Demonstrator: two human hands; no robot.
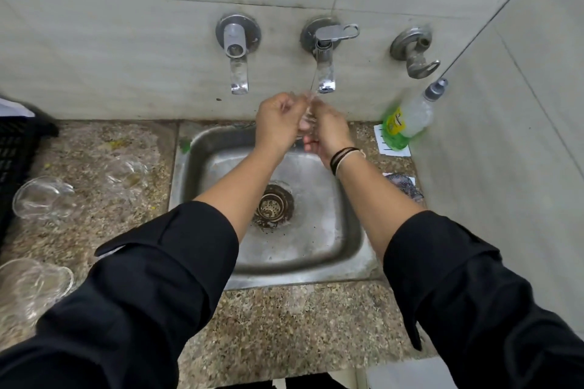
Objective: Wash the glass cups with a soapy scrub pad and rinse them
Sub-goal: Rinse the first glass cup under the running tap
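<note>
Both my hands hold one clear glass cup (307, 118) over the far end of the steel sink (344, 249). A thin stream of water falls onto it from the middle tap (325, 73). My left hand (278, 126) grips the cup from the left, and my right hand (330, 133) grips it from the right, fingers curled around it. The cup is mostly hidden between my fingers. A dark scrub pad (403, 185) lies on the counter right of the sink.
Three other glass cups sit on the granite counter at left: one (42, 197), one (128, 172), one (31, 286). A black crate (15, 151) stands at the far left. A green soap bottle (407, 118) leans in the right corner. Another tap (237, 73) is at left.
</note>
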